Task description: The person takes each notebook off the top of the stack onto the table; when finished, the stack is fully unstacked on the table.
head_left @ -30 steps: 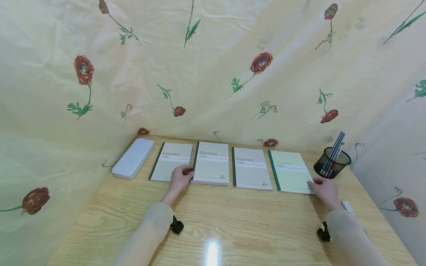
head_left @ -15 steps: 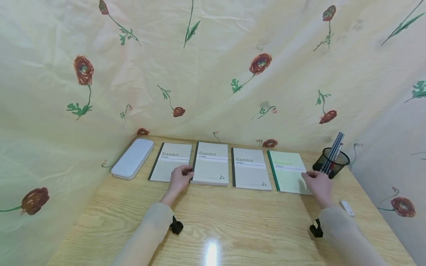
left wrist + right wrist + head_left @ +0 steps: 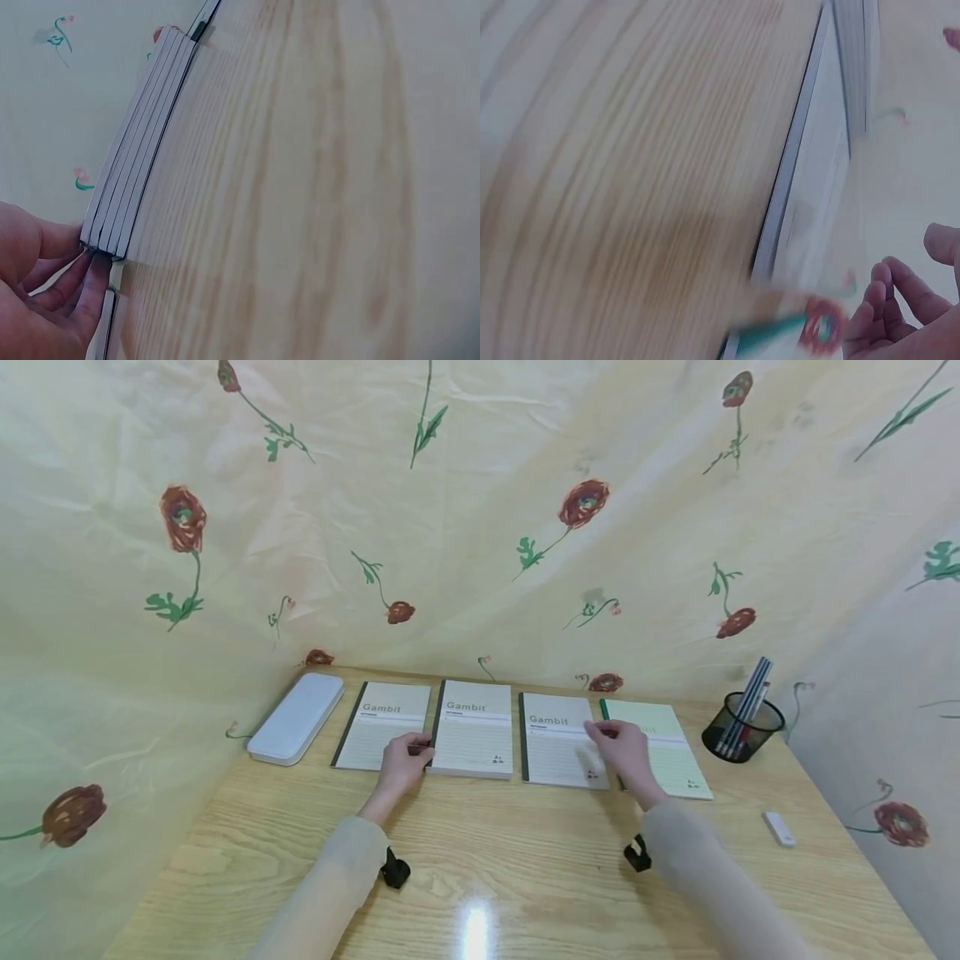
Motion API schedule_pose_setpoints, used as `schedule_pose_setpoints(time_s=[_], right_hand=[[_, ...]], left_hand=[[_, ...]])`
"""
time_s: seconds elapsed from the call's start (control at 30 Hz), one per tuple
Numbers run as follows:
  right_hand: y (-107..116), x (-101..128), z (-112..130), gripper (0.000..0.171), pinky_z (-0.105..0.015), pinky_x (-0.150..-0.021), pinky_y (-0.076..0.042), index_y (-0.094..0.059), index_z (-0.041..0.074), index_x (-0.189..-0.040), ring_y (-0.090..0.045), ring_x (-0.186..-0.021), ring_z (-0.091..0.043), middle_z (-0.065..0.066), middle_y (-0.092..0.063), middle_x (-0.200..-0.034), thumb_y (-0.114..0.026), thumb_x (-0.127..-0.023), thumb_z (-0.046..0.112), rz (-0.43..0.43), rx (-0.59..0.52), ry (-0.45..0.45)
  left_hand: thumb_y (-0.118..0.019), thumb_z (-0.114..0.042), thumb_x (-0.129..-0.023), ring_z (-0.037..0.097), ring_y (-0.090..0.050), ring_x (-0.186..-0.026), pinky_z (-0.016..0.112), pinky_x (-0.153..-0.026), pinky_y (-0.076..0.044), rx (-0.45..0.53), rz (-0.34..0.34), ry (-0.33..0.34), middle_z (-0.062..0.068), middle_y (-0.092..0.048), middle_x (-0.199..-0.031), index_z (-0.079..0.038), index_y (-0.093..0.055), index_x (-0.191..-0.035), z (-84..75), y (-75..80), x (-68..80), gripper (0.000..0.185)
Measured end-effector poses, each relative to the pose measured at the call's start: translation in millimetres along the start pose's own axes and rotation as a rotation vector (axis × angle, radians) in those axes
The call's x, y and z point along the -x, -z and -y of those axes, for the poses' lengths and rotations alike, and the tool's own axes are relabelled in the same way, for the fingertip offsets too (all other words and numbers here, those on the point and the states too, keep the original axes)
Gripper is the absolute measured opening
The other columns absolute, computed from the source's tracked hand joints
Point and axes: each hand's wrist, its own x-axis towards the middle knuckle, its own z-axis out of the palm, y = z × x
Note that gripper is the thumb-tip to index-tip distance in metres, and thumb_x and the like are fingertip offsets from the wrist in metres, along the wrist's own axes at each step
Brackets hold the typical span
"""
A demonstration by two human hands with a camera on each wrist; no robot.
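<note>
Four "Gambit" notebooks lie in a row at the back of the wooden table (image 3: pixel 525 868). My left hand (image 3: pixel 405 762) grips the near left corner of the thick second notebook (image 3: pixel 474 727), beside the first notebook (image 3: pixel 378 722). In the left wrist view the fingers (image 3: pixel 75 289) curl at that stack's corner (image 3: pixel 127 202). My right hand (image 3: pixel 618 752) hovers with relaxed fingers over the seam between the third notebook (image 3: pixel 555 739) and the green notebook (image 3: pixel 671 756), holding nothing. The right wrist view is blurred; the hand (image 3: pixel 900 315) is beside a notebook edge (image 3: pixel 810 187).
A white pencil case (image 3: pixel 296 718) lies at the far left. A black mesh pen cup (image 3: pixel 742 733) with several pens stands at the right, and a small white eraser (image 3: pixel 778 828) lies nearer the front. A floral cloth (image 3: pixel 480 527) closes in the back and sides.
My right hand has swept left from the green notebook's right corner to the seam between the third and green notebooks. The left hand has stayed put.
</note>
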Motion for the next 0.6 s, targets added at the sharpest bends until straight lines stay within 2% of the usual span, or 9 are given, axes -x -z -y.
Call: schedule_pose_setpoints(time_s=[0.1,0.33,0.47,0.6], right_hand=[[-22,-2,13,0.050,-0.030,-0.074,-0.049,-0.064,-0.002,-0.123,-0.060,-0.093,-0.025,-0.018,-0.065,-0.111,-0.059,-0.100,0.041,0.039,-0.037,-0.018],[-77,2,37,0.038,-0.027,-0.062,-0.052,-0.069,0.001,-0.110,-0.063,-0.074,-0.019,-0.013,-0.068,-0.096,-0.068,-0.095,0.037,0.096,-0.113,-0.030],[-96,6,47,0.035,-0.027,-0.060,-0.051,-0.072,0.001,-0.104,-0.063,-0.069,-0.018,-0.011,-0.069,-0.087,-0.066,-0.096,0.034,0.090,-0.095,-0.016],[-107,9,53,0.036,-0.029,-0.061,-0.052,-0.073,0.000,-0.102,-0.063,-0.071,-0.019,-0.011,-0.069,-0.087,-0.066,-0.097,0.035,0.072,-0.085,-0.017]], left_hand=[[-0.066,-0.003,-0.094,0.029,-0.063,-0.100,0.040,-0.087,-0.053,-0.005,0.000,-0.001,0.016,-0.069,-0.109,0.004,-0.067,-0.119,-1.0,0.7,0.9,0.027],[-0.066,-0.003,-0.093,0.029,-0.063,-0.099,0.041,-0.086,-0.053,-0.018,-0.015,0.004,0.016,-0.070,-0.108,0.004,-0.067,-0.119,1.6,1.9,0.6,0.026],[-0.066,-0.003,-0.093,0.029,-0.063,-0.099,0.041,-0.086,-0.053,-0.015,-0.007,0.002,0.016,-0.070,-0.109,0.004,-0.067,-0.119,1.4,0.9,-0.3,0.027],[-0.066,-0.003,-0.093,0.028,-0.063,-0.099,0.040,-0.086,-0.053,-0.019,-0.008,0.002,0.016,-0.070,-0.109,0.003,-0.067,-0.119,0.7,-1.3,-1.0,0.027]])
